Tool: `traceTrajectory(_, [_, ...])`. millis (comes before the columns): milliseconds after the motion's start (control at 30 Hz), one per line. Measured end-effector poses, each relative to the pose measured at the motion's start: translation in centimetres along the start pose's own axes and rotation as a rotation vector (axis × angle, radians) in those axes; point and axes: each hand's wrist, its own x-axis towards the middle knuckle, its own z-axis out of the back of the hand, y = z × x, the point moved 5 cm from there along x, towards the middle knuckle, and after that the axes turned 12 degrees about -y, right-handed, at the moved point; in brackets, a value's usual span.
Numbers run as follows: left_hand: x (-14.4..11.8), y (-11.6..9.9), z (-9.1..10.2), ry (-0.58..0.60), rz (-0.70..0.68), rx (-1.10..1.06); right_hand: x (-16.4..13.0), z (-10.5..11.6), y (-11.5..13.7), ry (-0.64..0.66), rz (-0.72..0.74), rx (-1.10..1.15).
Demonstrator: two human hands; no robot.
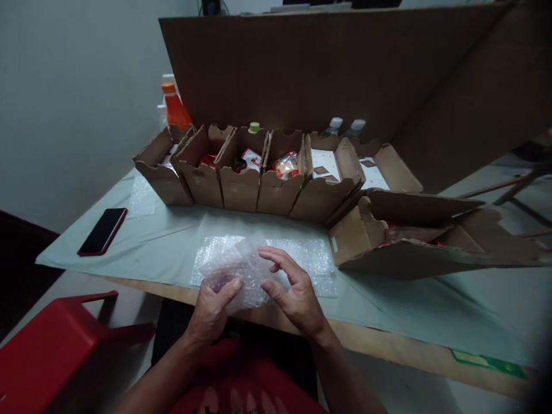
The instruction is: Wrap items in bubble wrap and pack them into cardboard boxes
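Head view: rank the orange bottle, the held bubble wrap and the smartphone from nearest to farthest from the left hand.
1. Held bubble wrap, gripped in the left hand.
2. Smartphone, lying to the hand's left.
3. Orange bottle, standing behind the leftmost cardboard box.

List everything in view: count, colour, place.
Held bubble wrap: one, clear, front centre
Flat bubble wrap: at least two, clear, centre and left
Phone: one, black and red, left
Cardboard boxes: seven, brown, six rowed, one right
Box contents: count unclear, red and white, inside
Cardboard panel: one, brown, behind boxes
Orange bottle: one, orange, behind row's left end
White caps: four, white, two behind each row end
Green cap: one, yellow-green, behind row's middle
Stool: one, red, lower left
Tablecloth: one, pale green, under boxes
Wall: one, pale, left
Shirt: one, red, bottom centre
Left hand: one, bare, gripping wrap
Right hand: one, bare, at wrap's edge
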Motion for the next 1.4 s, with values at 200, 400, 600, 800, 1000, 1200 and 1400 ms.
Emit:
traceTrajectory(200, [-2.1, 1.4, 1.2, 0.223, 0.312, -0.218, -2.2, 0.1, -2.1, -0.044, -0.255, 0.093])
traceTrajectory(400, [-0.8, 0.2, 5.5, 0.202, 0.217, 0.167, -3.4, 5.3, -4.2, -0.310, -0.350, 0.042])
traceTrajectory(600, [6.1, -5.2, 6.3, 0.033, -0.078, 0.664, -1.8, 11.5, -5.6, -0.677, -0.230, -0.244])
traceTrajectory(800, [10.6, -1.3, 6.4, -0.032, -0.206, 1.313, 0.2, 9.7, -10.6, -0.447, -0.085, -0.824])
traceTrajectory(1000, [8.9, -2.1, 7.4, -0.123, -0.529, 1.611, -1.7, 9.0, -8.5, -0.323, 0.004, -1.083])
traceTrajectory(1200, [10.1, -3.1, 0.3, 0.282, -0.766, 1.408, -2.3, 3.6, -4.9, -0.069, 0.159, -0.772])
traceTrajectory(1400, [14.8, -0.2, -4.6, 0.731, -0.411, 1.665, -3.5, 1.4, -8.2, -0.010, 0.082, -0.771])
